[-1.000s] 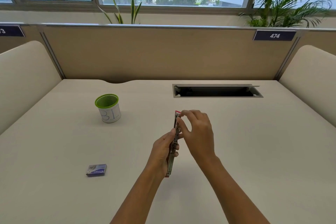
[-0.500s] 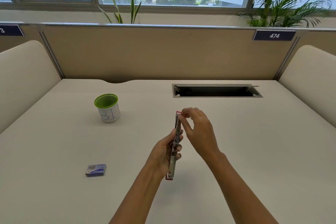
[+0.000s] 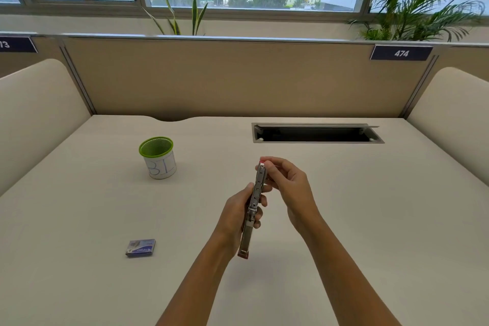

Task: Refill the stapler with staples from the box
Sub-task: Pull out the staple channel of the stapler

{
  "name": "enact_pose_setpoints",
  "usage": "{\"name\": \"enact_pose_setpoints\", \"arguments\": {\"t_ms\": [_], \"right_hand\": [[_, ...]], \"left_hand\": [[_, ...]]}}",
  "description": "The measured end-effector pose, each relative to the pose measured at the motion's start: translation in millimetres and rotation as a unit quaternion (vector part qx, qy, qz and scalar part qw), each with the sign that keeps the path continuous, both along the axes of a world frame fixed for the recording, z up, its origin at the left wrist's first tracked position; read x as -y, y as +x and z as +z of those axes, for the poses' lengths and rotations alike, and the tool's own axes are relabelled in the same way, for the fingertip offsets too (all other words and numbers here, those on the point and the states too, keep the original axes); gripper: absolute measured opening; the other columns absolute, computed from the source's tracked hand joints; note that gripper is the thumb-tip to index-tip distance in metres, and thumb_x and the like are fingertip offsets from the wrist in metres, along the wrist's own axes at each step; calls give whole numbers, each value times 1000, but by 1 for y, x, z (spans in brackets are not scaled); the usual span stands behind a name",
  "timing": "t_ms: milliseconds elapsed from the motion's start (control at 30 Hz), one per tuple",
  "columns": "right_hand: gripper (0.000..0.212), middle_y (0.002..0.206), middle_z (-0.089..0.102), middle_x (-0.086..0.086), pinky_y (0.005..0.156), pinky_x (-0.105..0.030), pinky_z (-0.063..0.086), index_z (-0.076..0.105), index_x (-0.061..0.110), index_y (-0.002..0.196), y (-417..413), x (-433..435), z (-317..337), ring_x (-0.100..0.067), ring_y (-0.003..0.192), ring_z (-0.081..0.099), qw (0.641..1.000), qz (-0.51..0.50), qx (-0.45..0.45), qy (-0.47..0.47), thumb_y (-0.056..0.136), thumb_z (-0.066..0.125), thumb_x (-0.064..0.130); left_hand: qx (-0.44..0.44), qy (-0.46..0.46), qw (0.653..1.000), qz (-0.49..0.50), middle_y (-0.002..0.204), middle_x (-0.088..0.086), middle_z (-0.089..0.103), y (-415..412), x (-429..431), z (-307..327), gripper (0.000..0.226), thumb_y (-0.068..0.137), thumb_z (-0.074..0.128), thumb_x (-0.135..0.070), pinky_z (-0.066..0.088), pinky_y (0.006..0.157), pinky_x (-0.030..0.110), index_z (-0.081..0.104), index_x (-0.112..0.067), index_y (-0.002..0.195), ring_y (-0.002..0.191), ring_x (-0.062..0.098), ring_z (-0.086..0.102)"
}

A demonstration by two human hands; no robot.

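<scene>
- You are holding a slim silver metal stapler with red ends (image 3: 253, 206) just below the centre of the frame. It is raised above the pale beige tabletop (image 3: 370, 219).
- The stapler is pointing away from you, with its narrow edge facing up. One red end is sitting low and near you, and the other is reaching toward the middle of the frame.
- Your left hand (image 3: 238, 213) is wrapping around the stapler's middle. The thumb is lying along its left side and the fingers (image 3: 260, 204) are curling round its right side in a firm grip.
- Your right hand (image 3: 289, 188) is pinching the stapler's far red tip. The fingertips (image 3: 266, 164) are bunching together there, and the rest of the fingers are bending inward.
- The metal channel is too narrow in this view to tell whether it is holding staples.
- A small blue and purple cardboard staple box (image 3: 140, 248) is lying flat on the table in the lower left of the frame. It is well apart from both hands.
- A white cup with a green mesh rim and blue handwriting (image 3: 158, 159) is standing upright at the middle left.
- A rectangular grey metal cable slot (image 3: 317, 140) is sitting in the tabletop right of centre, above your hands.
- A tan partition (image 3: 238, 79) is running across the back, carrying a dark blue plate reading 474 (image 3: 401, 53) at the upper right.
</scene>
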State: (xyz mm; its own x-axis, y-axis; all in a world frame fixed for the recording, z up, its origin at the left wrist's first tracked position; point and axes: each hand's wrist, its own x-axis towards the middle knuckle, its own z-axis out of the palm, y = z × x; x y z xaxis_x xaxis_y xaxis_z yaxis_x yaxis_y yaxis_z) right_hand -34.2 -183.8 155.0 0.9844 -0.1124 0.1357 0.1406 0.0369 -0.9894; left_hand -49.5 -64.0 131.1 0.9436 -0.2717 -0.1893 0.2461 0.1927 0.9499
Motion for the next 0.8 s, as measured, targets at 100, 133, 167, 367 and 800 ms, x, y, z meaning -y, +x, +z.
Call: {"name": "enact_pose_setpoints", "arguments": {"t_ms": [100, 133, 167, 367, 800], "right_hand": [[13, 94, 74, 3, 78, -23, 56, 70, 25, 97, -2, -1, -3, -14, 88, 70, 1000, 10, -7, -15, 90, 60, 22], [14, 94, 74, 4, 79, -24, 55, 71, 24, 98, -3, -2, -3, -12, 89, 70, 1000, 13, -9, -12, 89, 60, 21], [14, 94, 74, 5, 81, -24, 55, 71, 24, 98, -4, -3, -4, -10, 90, 70, 1000, 13, -10, -9, 89, 61, 20], [14, 96, 74, 7, 90, -30, 54, 71, 27, 98, -6, -8, -4, -9, 96, 68, 999, 15, -4, -29, 89, 61, 22], [19, 88, 72, 22, 76, -12, 52, 69, 40, 86, -10, -15, -9, 2, 91, 66, 997, 18, 19, -71, 88, 62, 22]], "left_hand": [[17, 13, 1000, 5, 63, -7, 54, 1, 2, 7, 47, 94, 33, -49, 37, 45, 18, 63, -13, 98, 47, 5, 42], [23, 21, 999, 7, 63, -7, 51, 1, 3, 9, 45, 94, 34, -50, 36, 44, 17, 62, -15, 94, 47, 5, 41], [26, 31, 999, 11, 62, -6, 49, 1, 4, 11, 43, 93, 35, -50, 35, 43, 17, 60, -16, 90, 46, 4, 41], [9, 42, 998, 40, 54, -7, 44, 2, 6, 13, 39, 93, 35, -46, 29, 40, 19, 51, -17, 71, 41, 5, 35], [-20, 58, 994, 89, 42, -10, 34, 2, 7, 9, 42, 90, 30, -39, 20, 42, 20, 36, -21, 52, 37, 6, 24]]}}
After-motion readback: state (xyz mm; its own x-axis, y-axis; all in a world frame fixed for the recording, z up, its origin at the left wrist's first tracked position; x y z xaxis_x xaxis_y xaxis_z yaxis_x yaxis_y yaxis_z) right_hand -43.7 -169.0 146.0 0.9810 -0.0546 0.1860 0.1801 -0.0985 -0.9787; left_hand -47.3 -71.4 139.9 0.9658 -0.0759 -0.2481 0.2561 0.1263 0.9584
